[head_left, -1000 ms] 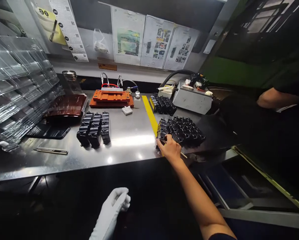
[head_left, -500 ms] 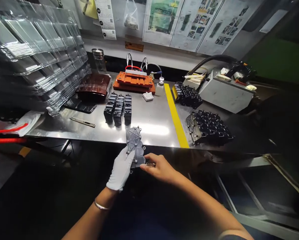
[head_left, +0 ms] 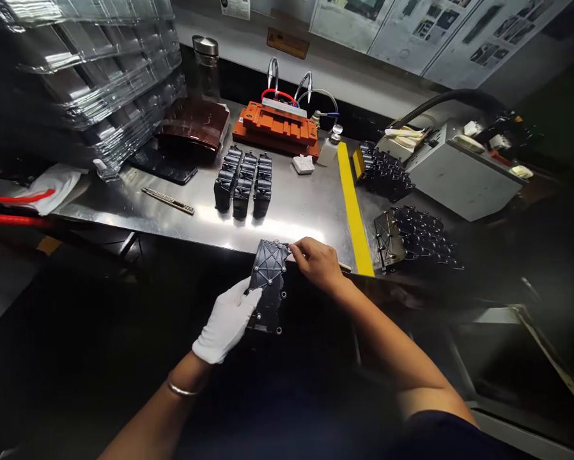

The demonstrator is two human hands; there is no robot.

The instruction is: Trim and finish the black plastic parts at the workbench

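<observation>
In my gloved left hand (head_left: 227, 319) is a flat black plastic housing (head_left: 269, 275) with crossed ribs and small round holes along one edge. Thumb and fingers close on its lower left side, and it is held tilted just off the table's front edge. My bare right hand (head_left: 318, 262) is at the housing's upper right corner, fingers pinched together. A slim tool (head_left: 346, 268) seems to be in it: a narrow end shows behind the hand, while the rest is hidden by the fingers. Three similar black housings (head_left: 241, 185) stand in a row on the metal table (head_left: 296, 217).
An orange fixture (head_left: 280, 128) with hoses sits at the back. Yellow tape (head_left: 354, 211) divides the table; right of it are black parts (head_left: 426, 236) and a grey box (head_left: 459, 169). At left are a utility knife (head_left: 167, 200), a phone (head_left: 165, 167) and stacked clear trays (head_left: 109, 83).
My right hand has moved from the housing's lower right side up to its upper right corner. The housing has turned slightly in my left hand. The camera view has shifted.
</observation>
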